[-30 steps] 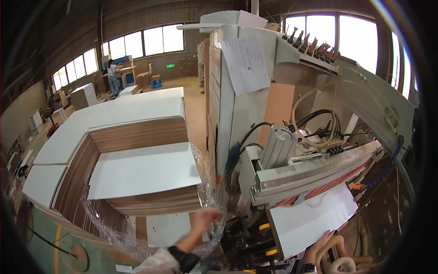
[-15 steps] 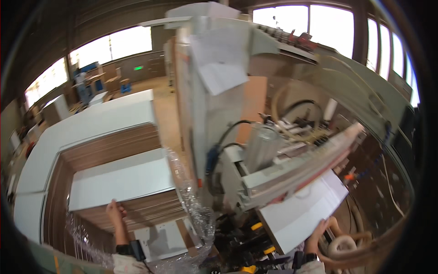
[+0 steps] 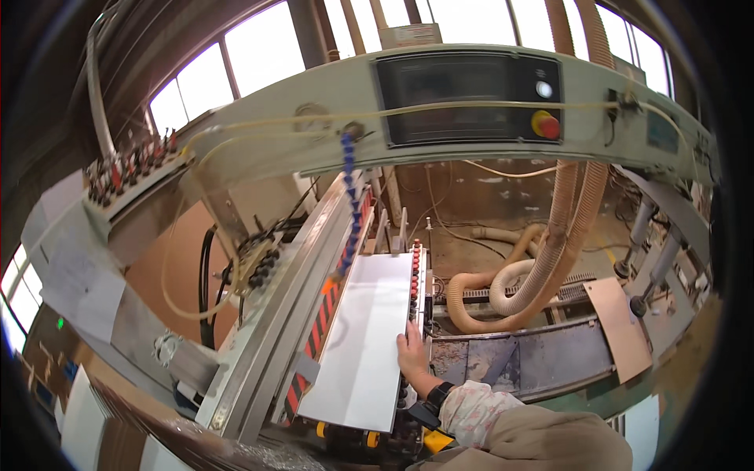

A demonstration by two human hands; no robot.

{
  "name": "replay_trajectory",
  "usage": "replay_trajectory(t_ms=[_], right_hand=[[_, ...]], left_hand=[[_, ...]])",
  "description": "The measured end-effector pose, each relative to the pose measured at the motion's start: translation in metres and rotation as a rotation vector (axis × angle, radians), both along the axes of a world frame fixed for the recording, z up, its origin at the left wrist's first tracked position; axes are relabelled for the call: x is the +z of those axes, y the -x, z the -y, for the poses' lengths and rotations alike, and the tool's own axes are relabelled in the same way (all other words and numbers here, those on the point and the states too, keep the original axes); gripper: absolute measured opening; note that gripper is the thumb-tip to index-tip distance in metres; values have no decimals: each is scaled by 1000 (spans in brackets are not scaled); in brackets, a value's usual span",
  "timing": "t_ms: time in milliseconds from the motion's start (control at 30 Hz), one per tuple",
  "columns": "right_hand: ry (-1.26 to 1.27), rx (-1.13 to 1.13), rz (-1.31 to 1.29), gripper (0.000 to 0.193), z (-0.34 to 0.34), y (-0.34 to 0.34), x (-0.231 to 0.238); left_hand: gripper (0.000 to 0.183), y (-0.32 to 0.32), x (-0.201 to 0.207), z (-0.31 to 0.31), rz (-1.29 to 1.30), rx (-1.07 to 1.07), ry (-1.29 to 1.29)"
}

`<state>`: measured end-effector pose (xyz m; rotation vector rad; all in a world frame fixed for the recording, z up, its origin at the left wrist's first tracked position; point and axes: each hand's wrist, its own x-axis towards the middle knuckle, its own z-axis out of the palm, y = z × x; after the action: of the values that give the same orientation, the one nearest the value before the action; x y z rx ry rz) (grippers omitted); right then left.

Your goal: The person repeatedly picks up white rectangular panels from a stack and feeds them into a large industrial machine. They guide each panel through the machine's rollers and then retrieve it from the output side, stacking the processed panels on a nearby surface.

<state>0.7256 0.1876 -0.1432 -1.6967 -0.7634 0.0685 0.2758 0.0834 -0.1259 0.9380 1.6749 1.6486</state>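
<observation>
A long white panel point(image 3: 357, 345) lies on the bed of a machine, its near end over yellow-tipped parts. My right hand point(image 3: 412, 357) comes in from the lower right and rests against the panel's right edge, fingers stretched out and somewhat apart. A dark band and a small black device sit at its wrist. Beside the panel's right edge runs a row of red-topped pins point(image 3: 416, 271). A metal beam with red and black stripes point(image 3: 322, 322) borders the panel on the left. My left hand is out of view.
A machine arch with a dark control panel point(image 3: 471, 98) and a red stop button point(image 3: 547, 126) spans overhead. A blue jointed hose point(image 3: 351, 212) hangs above the panel. Ribbed hoses point(image 3: 565, 228) loop at right, near a tan board point(image 3: 619, 326). Stacked boards point(image 3: 118, 432) stand lower left.
The view has swung right, from the board stack to the machine. My left hand has gone out of view. My right hand stays at the panel's right edge.
</observation>
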Motion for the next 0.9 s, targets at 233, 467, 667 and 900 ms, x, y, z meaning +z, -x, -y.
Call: replay_trajectory(t_ms=[233,467,667,900], right_hand=[[10,83,-14,53,-10,-9,-16],[115,225,3,61,8,-24,-7],[125,349,-82,64,18,-33,-6],[131,363,-118,65,25,-39,4]], left_hand=[[14,-174,75,-1,-69,-879,146],[58,-298,62,-47,-1126,-1104,-323],[54,-312,45,-42,-1283,-960,-423],[51,-319,44,-44,-1263,-931,-412]])
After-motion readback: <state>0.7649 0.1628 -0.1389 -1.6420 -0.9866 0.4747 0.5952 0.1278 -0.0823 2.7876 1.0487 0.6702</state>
